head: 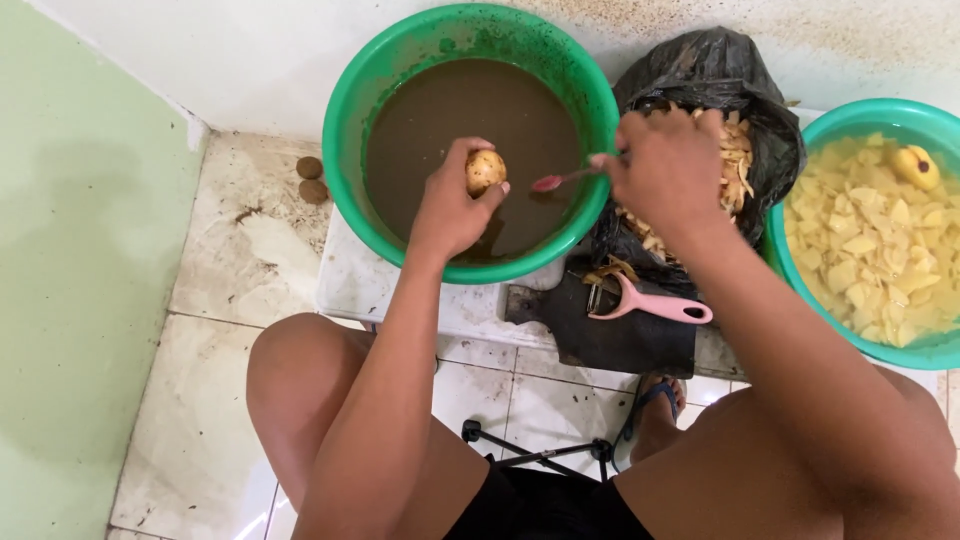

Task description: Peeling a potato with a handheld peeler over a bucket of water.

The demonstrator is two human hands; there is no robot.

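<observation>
A potato, still mostly in its speckled skin, was held over the near part of the muddy water in a green basin. It was gripped from below and the sides by the left hand, the fingers curled closed around it so that only its upper face was left showing above the fingertips. Just to the right of that grip, a small knife with a pink handle was pinched in the closed right hand, its tip pointed toward the potato but kept apart from it; the blade itself was too small to be made out clearly.

The work was judged to be well along yet not finished. A second green basin, well to the right of both hands, was seen filled with pale cut potato pieces, with one whole yellowish potato lying on top near the far rim. Behind the right hand, a black plastic bag was seen heaped with peelings. The potato in the grip was judged barely started, with most of its skin still to be removed.

Below the right hand, a pink peeler lay unused on a dark board. Two small round brown objects lay on the tiled floor, left of the first basin.
</observation>
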